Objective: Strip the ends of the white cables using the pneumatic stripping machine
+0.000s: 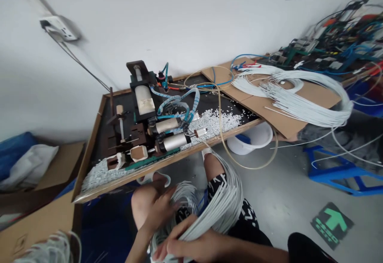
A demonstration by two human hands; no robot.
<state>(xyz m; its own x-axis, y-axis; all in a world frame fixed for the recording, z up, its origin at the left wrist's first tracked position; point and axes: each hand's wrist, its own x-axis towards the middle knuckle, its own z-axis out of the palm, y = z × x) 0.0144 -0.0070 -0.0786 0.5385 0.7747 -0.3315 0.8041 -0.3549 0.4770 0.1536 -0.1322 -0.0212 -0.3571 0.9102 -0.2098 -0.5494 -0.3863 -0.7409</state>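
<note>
A thick coil of white wires [229, 199] lies over my lap, its loop standing partly upright between my knees. Around the near side of this bundle my right hand [194, 243] is closed, with the strands running under the fingers. My left hand [163, 211] is at the left side of the coil, close to my knee. Motion smears its fingers, so whether they grip the wires cannot be made out.
Ahead stands a wood-edged bench [167, 169] with a pneumatic machine [146, 99] and small white cut pieces [221, 121]. More wire coils [317, 95] lie on cardboard at right. A white basin [254, 139] sits below; a blue stool [347, 173] stands right.
</note>
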